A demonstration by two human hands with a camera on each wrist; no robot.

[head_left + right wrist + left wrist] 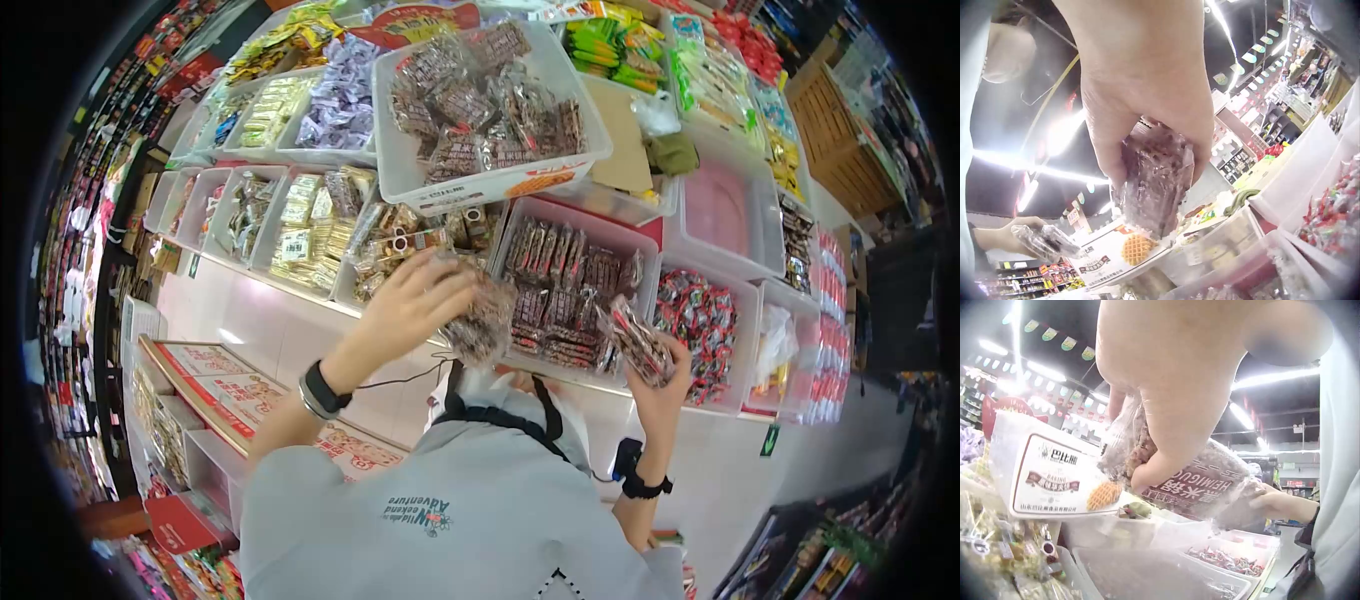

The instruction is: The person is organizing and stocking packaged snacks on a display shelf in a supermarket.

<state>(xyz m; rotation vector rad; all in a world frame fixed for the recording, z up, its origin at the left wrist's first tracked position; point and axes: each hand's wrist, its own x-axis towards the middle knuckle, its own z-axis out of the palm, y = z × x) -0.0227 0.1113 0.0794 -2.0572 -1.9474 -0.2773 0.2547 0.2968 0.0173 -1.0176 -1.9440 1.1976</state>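
The left hand (pixel 425 295) grips black-rice cracker packets (pixel 482 328) near mid-frame; the right hand (pixel 664 386) clutches another bunch (pixel 638 346) (right of centre), the plastic bin (pixel 648 250) between them.

In the head view, upper left, purple packets (pixel 343 100) with yellow packets (pixel 285 48) beyond. Toward the far edge, green packets (pixel 612 45); nearer, an olive bundle (pixel 673 153) beside flat cardboard (pixel 618 140). To the right, red sweets (pixel 695 335) in a pale tub (pixel 748 355), then a white bag (pixel 778 335), and farther off a wooden crate (pixel 838 140). Along the left, stocked shelves (pixel 75 230); lower, red-edged posters (pixel 225 370). Underfoot, pale floor (pixel 230 315) with a small green sign (pixel 769 440) at right. Overhead in the left-wrist view, bunting (pixel 1068 344) and bright strip lights (pixel 1047 370).
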